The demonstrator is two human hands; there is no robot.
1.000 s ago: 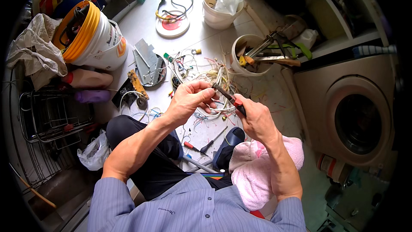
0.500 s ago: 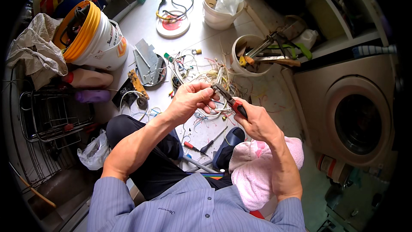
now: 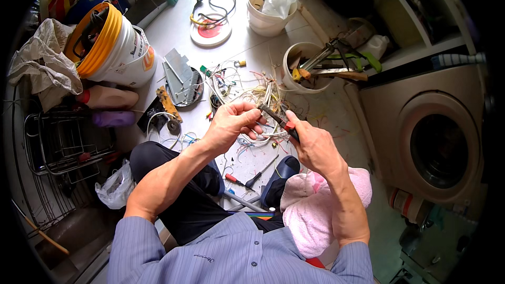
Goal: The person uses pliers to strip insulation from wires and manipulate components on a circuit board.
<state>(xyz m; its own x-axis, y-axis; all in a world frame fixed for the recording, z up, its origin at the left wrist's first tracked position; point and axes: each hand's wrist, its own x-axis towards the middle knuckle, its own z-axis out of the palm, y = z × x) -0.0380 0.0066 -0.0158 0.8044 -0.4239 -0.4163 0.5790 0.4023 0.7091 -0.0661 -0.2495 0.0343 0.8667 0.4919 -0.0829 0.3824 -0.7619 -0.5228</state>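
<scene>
My right hand (image 3: 317,147) is closed round the red and black handles of a pair of pliers (image 3: 276,117). The jaws of the pliers point up and left and meet the fingertips of my left hand (image 3: 238,122). That hand is pinched closed, and what sits between its thumb and finger is too small to make out. Under and beyond both hands lies a loose heap of thin wires (image 3: 263,93) on the floor, pale strands mixed with coloured ones. A screwdriver (image 3: 263,171) with a dark handle and a red-handled tool (image 3: 233,179) lie closer to me.
A white bucket of tools (image 3: 302,68) stands beyond the wires, with another bucket (image 3: 269,21) behind. Left are a tall white bucket (image 3: 126,55) and metal parts (image 3: 181,76). A washing machine (image 3: 421,137) is at right; a pink towel (image 3: 315,215) lies on my lap.
The pliers have turned slightly in my right hand, and their handles look closer together. My left hand stays almost in place.
</scene>
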